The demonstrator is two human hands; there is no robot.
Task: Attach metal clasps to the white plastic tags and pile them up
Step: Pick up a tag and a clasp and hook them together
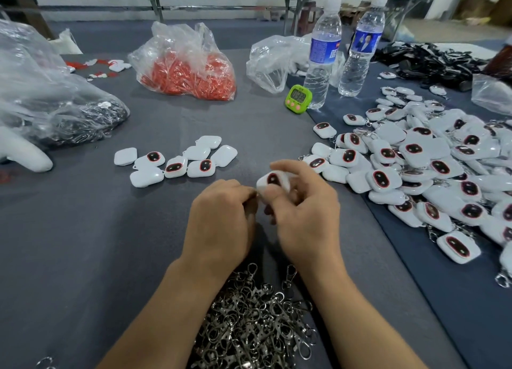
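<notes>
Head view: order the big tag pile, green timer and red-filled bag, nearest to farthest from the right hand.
1. Big tag pile, just right of the right hand.
2. Green timer, straight ahead.
3. Red-filled bag, far back left.

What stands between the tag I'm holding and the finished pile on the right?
Nothing visible. The tag, held in the right hand, is separated from the pile of finished tags only by bare grey cloth.

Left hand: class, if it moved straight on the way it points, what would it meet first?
Probably the white tag held by the right hand; the left hand is almost at it, though depth is unclear.
</notes>
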